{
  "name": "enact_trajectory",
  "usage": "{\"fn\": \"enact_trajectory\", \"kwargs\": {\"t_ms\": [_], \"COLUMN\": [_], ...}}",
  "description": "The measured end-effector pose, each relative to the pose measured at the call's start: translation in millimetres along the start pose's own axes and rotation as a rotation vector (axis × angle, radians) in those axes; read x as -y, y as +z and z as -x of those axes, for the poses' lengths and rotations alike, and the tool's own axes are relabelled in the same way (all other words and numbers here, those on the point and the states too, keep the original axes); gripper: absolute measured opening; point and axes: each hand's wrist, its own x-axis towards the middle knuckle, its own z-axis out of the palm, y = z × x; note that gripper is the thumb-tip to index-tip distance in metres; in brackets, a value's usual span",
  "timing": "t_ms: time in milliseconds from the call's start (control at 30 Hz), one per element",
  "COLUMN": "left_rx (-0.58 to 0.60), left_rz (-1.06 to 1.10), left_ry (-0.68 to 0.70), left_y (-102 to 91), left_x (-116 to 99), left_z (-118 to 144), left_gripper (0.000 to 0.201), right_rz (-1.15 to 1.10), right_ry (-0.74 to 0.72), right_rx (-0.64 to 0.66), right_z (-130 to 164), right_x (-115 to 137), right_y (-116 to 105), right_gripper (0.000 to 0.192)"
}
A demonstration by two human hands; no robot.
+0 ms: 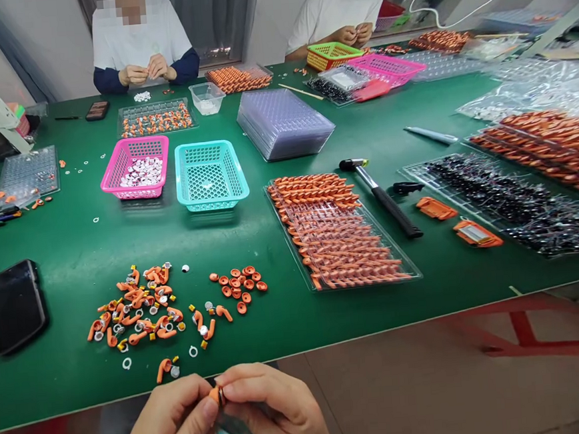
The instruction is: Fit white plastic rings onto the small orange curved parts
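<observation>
Green matting covers the long table (328,321), with two other people seated along its far edge at about 11 and 1 o'clock, each working something small between their fingers. At 6 o'clock, just off the near edge of the table, the left hand (168,424) and the right hand (279,408) meet fingertip to fingertip, and each grip is pinched tight on one small orange part (216,394) held between them. Only a sliver of that part shows: a rounded orange body with a dark band or ring at its right end, the rest hidden by thumbs and forefingers. Directly beyond the hands, toward 12 o'clock, lies a loose scatter of orange earbud-shaped pieces (141,309) mixed with small yellow bits and white rings, and just right of it a tight cluster of round orange caps (239,288). A black phone (18,305) lies at 9 o'clock. Farther up sit a pink basket (112,174) holding white pieces and a teal basket (211,176) beside it. At 2 o'clock a clear tray of orange parts (341,233) lies next to a black-handled hammer (383,199).
</observation>
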Motion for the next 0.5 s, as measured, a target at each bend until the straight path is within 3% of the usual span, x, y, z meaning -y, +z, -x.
{"fn": "enact_trajectory", "kwargs": {"t_ms": [267, 500], "left_rx": [0.006, -0.087], "left_rz": [-0.149, -0.433], "left_ry": [0.062, 0.358], "left_y": [-0.6, -0.5], "left_x": [-3.8, 0.8], "left_z": [-0.6, 1.2], "left_gripper": [0.047, 0.040], "right_rz": [-0.001, 0.028], "right_ry": [-0.050, -0.050], "right_rx": [0.028, 0.030], "right_z": [3.3, 3.7], "right_x": [-3.1, 1.3], "right_y": [-1.1, -2.9], "right_gripper": [0.026, 0.028]}}
